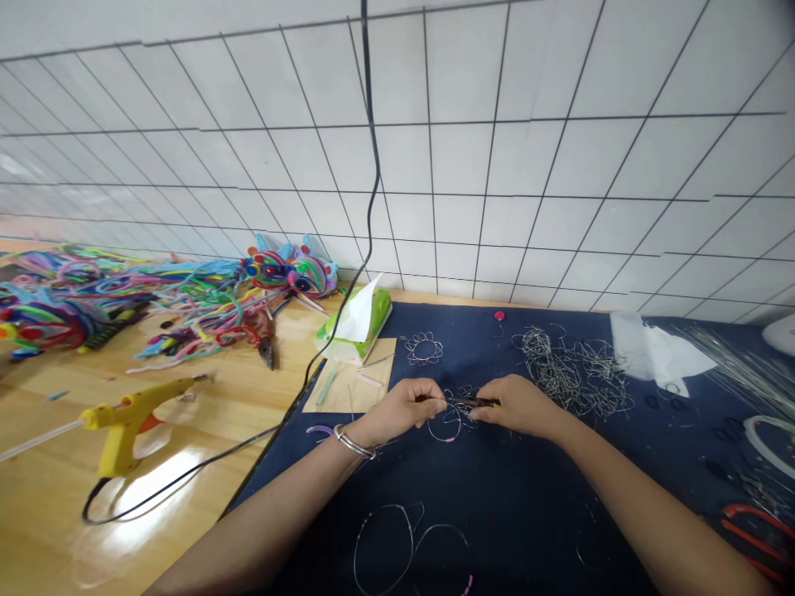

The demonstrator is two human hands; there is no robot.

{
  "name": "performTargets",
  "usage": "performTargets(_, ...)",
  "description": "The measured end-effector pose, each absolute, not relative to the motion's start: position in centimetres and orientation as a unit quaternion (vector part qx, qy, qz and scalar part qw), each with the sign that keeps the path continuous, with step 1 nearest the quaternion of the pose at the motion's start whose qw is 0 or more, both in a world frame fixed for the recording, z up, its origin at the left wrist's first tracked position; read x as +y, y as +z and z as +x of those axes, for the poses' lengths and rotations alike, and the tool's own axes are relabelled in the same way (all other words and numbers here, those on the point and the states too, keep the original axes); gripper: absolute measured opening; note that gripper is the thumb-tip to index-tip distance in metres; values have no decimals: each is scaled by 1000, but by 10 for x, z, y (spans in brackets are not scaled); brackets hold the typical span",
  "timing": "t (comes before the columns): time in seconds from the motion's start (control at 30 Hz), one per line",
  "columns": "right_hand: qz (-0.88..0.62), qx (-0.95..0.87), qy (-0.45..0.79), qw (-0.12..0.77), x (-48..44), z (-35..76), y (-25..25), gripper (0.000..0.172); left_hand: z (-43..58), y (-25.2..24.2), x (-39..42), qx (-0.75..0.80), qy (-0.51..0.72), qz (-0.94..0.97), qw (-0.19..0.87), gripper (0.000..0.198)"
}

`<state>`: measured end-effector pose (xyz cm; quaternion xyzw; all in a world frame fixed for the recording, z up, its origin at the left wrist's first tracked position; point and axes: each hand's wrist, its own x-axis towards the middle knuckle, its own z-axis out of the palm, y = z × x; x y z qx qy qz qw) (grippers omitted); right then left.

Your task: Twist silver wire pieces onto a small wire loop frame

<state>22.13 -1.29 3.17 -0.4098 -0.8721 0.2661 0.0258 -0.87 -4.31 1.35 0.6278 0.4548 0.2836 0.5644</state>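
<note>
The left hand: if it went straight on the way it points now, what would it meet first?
Most likely the dark pliers in the right hand, just ahead of the left hand; thin wirework crowds around their tips, so depth there is unclear.

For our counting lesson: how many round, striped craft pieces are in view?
3: middle piece and right piece near the wall, left piece at the picture's left edge. Colourful strands may hide others.

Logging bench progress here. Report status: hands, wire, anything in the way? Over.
Left hand pinching looped wire. Right hand holding pliers, tips close to left hand. Tangled wire pile just beyond right hand, possible snag.
</note>
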Motion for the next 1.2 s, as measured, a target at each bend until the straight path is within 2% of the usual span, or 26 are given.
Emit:
performTargets(0.27,-424,-841,335,25,-14,219,27,40,-9,11,-42,427,293,551,654,26)
performTargets(0.63,-438,-825,355,41,-15,217,26,40,-6,8,-42,384,304,472,733,27)
performTargets(1.2,-437,-829,347,42,-18,213,26,39,-5,10,-43,411,290,481,718,26)
